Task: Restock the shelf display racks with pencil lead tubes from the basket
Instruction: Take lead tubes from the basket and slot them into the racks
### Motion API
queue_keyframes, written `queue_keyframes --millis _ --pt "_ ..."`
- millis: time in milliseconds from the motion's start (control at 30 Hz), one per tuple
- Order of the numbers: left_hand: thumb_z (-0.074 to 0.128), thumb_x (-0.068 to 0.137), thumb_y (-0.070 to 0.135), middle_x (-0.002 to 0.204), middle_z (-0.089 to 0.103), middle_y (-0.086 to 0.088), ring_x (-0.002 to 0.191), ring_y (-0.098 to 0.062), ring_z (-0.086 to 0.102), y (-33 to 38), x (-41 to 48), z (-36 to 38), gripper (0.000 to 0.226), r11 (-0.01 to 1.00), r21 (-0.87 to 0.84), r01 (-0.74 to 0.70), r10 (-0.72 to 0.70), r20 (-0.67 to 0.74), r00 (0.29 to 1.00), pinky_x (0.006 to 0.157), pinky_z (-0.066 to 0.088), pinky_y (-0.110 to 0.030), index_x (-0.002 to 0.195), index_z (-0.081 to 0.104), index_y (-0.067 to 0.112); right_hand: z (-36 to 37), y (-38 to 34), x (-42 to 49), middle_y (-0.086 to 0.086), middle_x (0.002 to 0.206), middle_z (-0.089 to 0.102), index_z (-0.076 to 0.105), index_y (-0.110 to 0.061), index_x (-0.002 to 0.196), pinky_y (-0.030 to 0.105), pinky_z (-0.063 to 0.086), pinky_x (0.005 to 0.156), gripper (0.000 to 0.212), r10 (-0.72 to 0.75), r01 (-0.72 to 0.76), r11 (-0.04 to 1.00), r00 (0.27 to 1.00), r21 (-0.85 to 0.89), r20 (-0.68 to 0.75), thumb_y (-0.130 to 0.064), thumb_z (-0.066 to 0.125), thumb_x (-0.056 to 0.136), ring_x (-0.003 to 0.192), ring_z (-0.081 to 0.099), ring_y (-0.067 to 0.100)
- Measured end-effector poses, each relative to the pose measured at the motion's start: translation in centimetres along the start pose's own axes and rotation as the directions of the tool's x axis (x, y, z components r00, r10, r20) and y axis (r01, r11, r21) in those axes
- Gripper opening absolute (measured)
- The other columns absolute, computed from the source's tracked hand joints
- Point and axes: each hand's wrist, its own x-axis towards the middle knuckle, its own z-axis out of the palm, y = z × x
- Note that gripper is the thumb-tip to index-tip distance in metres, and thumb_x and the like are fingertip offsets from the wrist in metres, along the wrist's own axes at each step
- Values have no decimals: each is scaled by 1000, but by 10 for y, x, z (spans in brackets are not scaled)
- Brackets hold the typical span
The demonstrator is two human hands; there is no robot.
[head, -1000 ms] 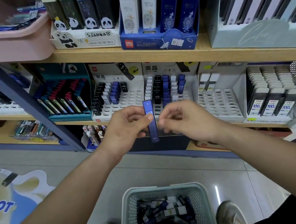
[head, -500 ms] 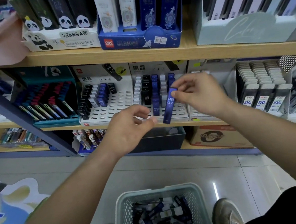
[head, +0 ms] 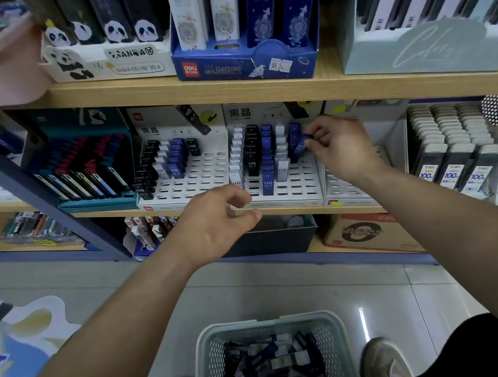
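Seating 1 blue tube in a slot appears to be the step in hand. The left hand [head: 217, 218] hangs just before the front edge of the wooden shelf [head: 107, 214], fingers loosely curled and holding nothing. It could well steady the front edge of the white rack [head: 298, 180], which may shift under a push.

The lead tube [head: 301, 146] is at the rack's right-hand column, towards the back edge, tilted against the blue tubes already standing there. The right hand [head: 341, 149] pinches its upper end between thumb and fingertips.

To finish well, bring the tube upright, set its lower end over the free slot just in front of that blue row, and press straight down until its top sits level with its neighbours, print facing out.

The basket [head: 269, 321], pale and perforated, sits on the floor between the shoes, holding a loose jumble of blue, black and white tubes [head: 267, 359]. The held tube is slim, flat-sided and dark blue, with "HB 07" in pale print. It looks smooth and likely to slip in a light pinch.
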Motion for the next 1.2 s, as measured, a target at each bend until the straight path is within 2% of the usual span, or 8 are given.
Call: queue_keyframes --millis 333,467,600,733,833,933,1033,1200 --pt "71 89 42 99 65 18 85 0 63 -1 -3 -2 21 1000 -20 11 -11 -5 1000 63 41 -16 108 66 34 -3 2 -2 7 90 70 72 -9 107 30 53 84 16 -55 57 996 998 -75 24 -11 68 91 82 64 20" --pt "71 88 42 98 65 17 83 0 63 -2 -4 0 20 1000 -16 12 -12 -1 1000 64 42 -18 106 66 34 7 0 -2 16 107 73 70 -10 118 35 52 90 24 -105 105 979 994 -172 10 -16 61 97 96 67 32" --pt "71 88 41 104 64 18 88 0 64 -4 -4 1 21 1000 -8 7 -7 7 1000 66 44 -19 107 66 33 16 -1 -5 20 109 70 67 -11 124 44 55 84 28 -133 154 937 987 -314 87 -21 53 101 97 65 40" --pt "71 89 39 105 64 18 89 0 64 -4 -6 -2 21 1000 17 2 -2 3 1000 65 43 -16 109 66 33 13 -4 -8 17 114 67 63 -13 131 40 53 89 35 -95 124 947 990 -296 108 -23 60 97 101 63 36" --pt "71 89 37 103 65 18 90 -1 65 -6 -11 -5 21 999 44 -10 10 6 1000 69 44 -17 108 65 32 4 -5 -19 10 113 67 61 -16 132 38 55 89 40 -67 90 967 992 -239 105 -27 64 93 99 66 27" --pt "72 89 35 101 68 15 93 -5 66 -11 -20 -3 16 998 63 -6 4 42 999 78 52 -24 104 63 34 -11 -11 -39 4 110 69 64 -15 127 27 53 84 36 -31 62 976 988 -209 148 -27 66 93 93 65 15" --pt "72 89 35 107 68 10 96 -9 66 -20 -33 5 20 992 122 -4 -6 76 997 91 54 -33 106 62 32 -24 -19 -66 3 112 67 61 -16 130 31 52 86 41 5 43 980 971 -193 240 -29 68 92 95 64 18" --pt "70 91 36 116 66 3 99 -12 63 -35 -64 32 38 972 236 10 -42 134 990 94 50 -29 123 62 19 -36 -25 -120 -2 110 66 62 -23 126 35 53 86 41 87 -14 982 916 -187 392 -34 70 88 94 64 19"
